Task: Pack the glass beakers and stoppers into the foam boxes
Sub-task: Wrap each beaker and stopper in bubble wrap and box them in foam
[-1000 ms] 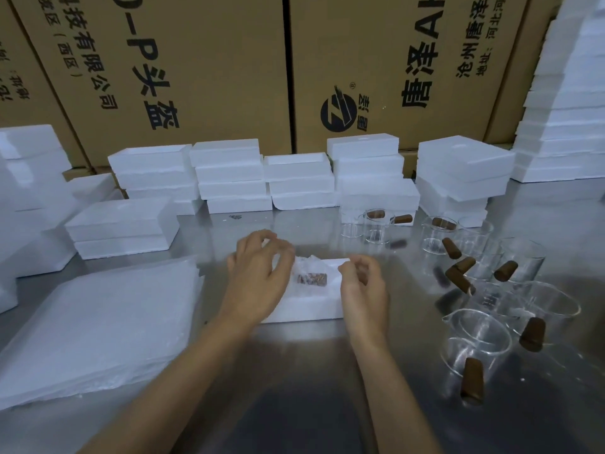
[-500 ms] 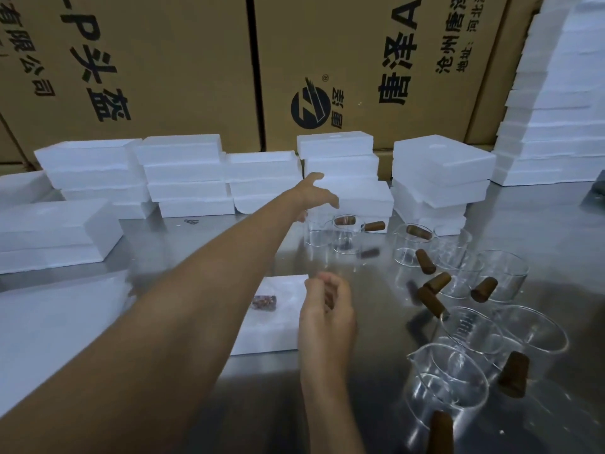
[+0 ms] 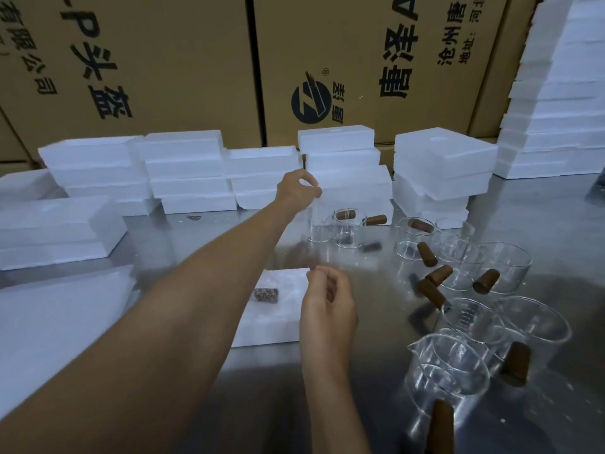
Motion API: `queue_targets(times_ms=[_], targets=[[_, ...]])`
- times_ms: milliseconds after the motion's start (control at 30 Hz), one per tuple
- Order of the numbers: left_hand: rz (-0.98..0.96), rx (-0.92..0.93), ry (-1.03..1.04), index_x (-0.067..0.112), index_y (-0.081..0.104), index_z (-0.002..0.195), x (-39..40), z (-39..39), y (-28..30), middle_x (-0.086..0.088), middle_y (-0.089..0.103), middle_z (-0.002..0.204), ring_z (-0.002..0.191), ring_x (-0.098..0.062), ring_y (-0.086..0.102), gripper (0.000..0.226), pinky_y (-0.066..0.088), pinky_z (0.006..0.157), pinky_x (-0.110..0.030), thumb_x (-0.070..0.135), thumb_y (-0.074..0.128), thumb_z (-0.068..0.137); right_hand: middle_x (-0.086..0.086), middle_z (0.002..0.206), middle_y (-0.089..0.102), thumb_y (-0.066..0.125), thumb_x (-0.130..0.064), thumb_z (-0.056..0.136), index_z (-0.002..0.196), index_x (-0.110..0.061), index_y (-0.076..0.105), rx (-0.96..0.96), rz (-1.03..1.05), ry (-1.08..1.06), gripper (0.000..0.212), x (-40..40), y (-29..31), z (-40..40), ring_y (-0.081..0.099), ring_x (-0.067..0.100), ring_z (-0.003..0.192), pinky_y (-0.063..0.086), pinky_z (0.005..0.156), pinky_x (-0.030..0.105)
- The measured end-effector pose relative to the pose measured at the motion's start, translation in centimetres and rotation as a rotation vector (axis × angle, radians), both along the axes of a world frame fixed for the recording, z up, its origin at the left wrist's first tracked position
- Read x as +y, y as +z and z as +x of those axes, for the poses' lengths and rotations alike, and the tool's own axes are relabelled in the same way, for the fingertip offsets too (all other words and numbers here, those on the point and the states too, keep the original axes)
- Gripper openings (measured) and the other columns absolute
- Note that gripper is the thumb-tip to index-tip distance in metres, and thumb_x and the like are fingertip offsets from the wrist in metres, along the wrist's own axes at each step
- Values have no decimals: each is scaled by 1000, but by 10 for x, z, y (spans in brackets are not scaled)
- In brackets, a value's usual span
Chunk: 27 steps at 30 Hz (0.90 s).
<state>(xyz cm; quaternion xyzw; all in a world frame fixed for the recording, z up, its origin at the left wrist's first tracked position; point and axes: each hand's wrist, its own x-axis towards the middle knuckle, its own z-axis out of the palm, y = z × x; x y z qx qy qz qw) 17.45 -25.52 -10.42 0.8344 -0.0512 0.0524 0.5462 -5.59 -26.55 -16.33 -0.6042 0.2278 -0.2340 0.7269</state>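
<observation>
Steel tabletop [image 3: 376, 404], foam stacks [image 3: 347, 165] at 12 o'clock. Left grip [image 3: 296, 191] is stretched toward them, fingers curled, contact unclear. Right grip [image 3: 327, 303] is loosely curled, empty, beside foam box [image 3: 275, 317].

Table [image 3: 540, 204] – brushed metal, dull sheen, faint reflections. Beakers [image 3: 471, 326] – clear glossy glass. Stoppers [image 3: 427, 253] – matt brown, look like cork or rubber, can't tell. Foam boxes [image 3: 340, 139] – white matt, grainy. Cartons [image 3: 183, 60] – plain brown cardboard, black print.

beakers [image 3: 471, 326]: clear glass, upright, clustered right of the right hand [image 3: 327, 306]
stoppers [image 3: 432, 291]: brown, scattered among them
foam boxes [image 3: 343, 165]: white, stacked by the left hand [image 3: 294, 191]
</observation>
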Motion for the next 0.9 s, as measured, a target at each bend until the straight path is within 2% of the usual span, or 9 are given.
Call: queue_targets(times_ms=[200, 300, 367, 433, 533, 633, 700, 800, 900], targets=[[39, -114, 13, 16, 64, 89, 22, -19, 17, -15, 66, 120, 86, -27, 61, 11, 54, 80, -33, 14, 72, 82, -11, 94, 69, 55, -29, 89, 91, -27, 65, 4, -21, -3, 10, 0, -1, -1, 62, 8, 91, 47, 79, 27], [66, -169, 2, 12, 66, 95, 45, -43, 34, -9, 66, 95, 73, -22, 56, 15, 55, 77, -37, 16, 72, 82, -10, 92, 67, 55, -29, 90, 92, -27, 64, 11, -23, 13, 9, -1, 1, -4, 61, 8, 87, 43, 69, 25], [80, -190, 11, 13, 66, 95, 67, -66, 41, -5, 62, 82, 72, -21, 54, 15, 57, 80, -39, 18, 71, 81, -8, 95, 68, 54, -29, 92, 94, -25, 64, 11, -38, 11, 11, -1, 2, -6, 62, 12, 89, 47, 72, 29], [84, -209, 31, 18, 66, 91, 95, -94, 42, -6, 62, 84, 73, -21, 55, 12, 58, 73, -40, 20, 71, 81, -6, 94, 67, 52, -29, 92, 95, -23, 64, -6, -57, 2, 14, -2, 3, -8, 63, 16, 92, 50, 79, 34], [156, -271, 107, 30, 63, 85, 140, -140, 33, 2, 62, 90, 72, -17, 58, 10, 46, 59, -26, 26, 71, 80, -11, 98, 65, 50, -44, 85, 102, -28, 62, -39, -63, 71, 26, -2, 8, -13, 61, 15, 100, 48, 85, 35], [237, -330, 159, 35, 61, 83, 170, -182, 22, 8, 58, 92, 71, -10, 58, 15, 39, 54, -14, 27, 72, 80, -25, 115, 59, 47, -53, 78, 126, -44, 50, -108, -5, 168, 48, -1, 15, -16, 54, 6, 117, 43, 99, 35], [232, -347, 149, 39, 60, 83, 179, -204, 14, 8, 55, 94, 69, -4, 57, 19, 37, 54, -5, 26, 72, 80, -33, 122, 54, 48, -53, 81, 132, -51, 45, -164, -11, 215, 52, 1, 19, -16, 49, -6, 119, 40, 99, 29], [188, -352, 144, 42, 59, 84, 180, -229, -1, 11, 53, 98, 70, -2, 57, 21, 40, 62, -10, 26, 72, 80, -56, 106, 46, 49, -49, 89, 133, -48, 49, -214, -89, 249, 44, 3, 23, -19, 41, -36, 97, 32, 84, 10], [134, -350, 133, 39, 61, 87, 178, -243, -12, 9, 53, 102, 75, -1, 57, 19, 43, 67, -11, 24, 72, 82, -51, 107, 47, 54, -46, 95, 123, -50, 53, -211, -107, 239, 29, 2, 21, -23, 41, -34, 98, 32, 80, 7]])
